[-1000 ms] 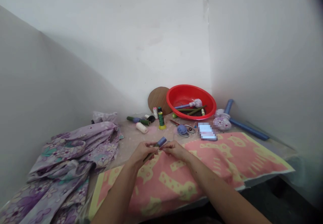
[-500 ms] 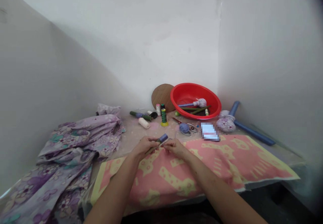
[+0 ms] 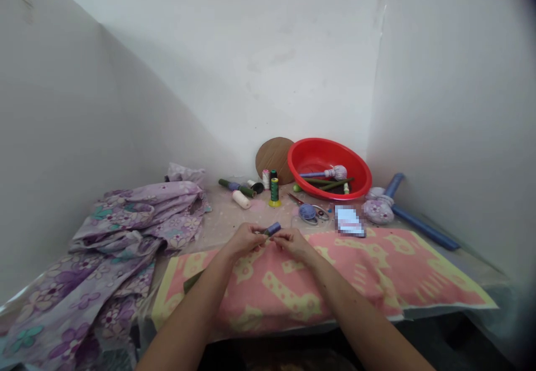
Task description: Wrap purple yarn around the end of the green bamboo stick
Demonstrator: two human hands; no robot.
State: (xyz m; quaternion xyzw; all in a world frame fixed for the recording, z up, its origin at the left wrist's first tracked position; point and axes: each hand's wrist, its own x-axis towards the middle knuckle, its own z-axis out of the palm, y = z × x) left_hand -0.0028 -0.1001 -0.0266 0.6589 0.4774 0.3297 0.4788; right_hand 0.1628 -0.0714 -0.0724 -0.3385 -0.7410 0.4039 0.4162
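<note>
A green stick (image 3: pixel 192 281) passes beneath my left forearm, and its far end is wrapped in blue material (image 3: pixel 273 228). My left hand (image 3: pixel 246 241) is closed around the stick just below that wrapped end. Close by on the right, my right hand (image 3: pixel 292 242) has its fingertips pinched together at the wrapping; what they grip is too small to make out. Both hands are above a pink and yellow patterned cloth (image 3: pixel 288 298). Beyond them lie a ball of blue yarn (image 3: pixel 307 211) and scissors (image 3: pixel 323 213).
Several thread spools, one green (image 3: pixel 274 191), stand at the back. A red basin (image 3: pixel 364 184) holding sticks leans near a cardboard disc (image 3: pixel 272 156). Right are a phone (image 3: pixel 350 220) and a blue-wrapped stick object (image 3: pixel 422 226). Floral fabric (image 3: pixel 138 231) is heaped left.
The wrapped end has turned slightly and sits closer to my right fingertips. The stick's lower end now shows left of my forearm. The camera view has shifted a little.
</note>
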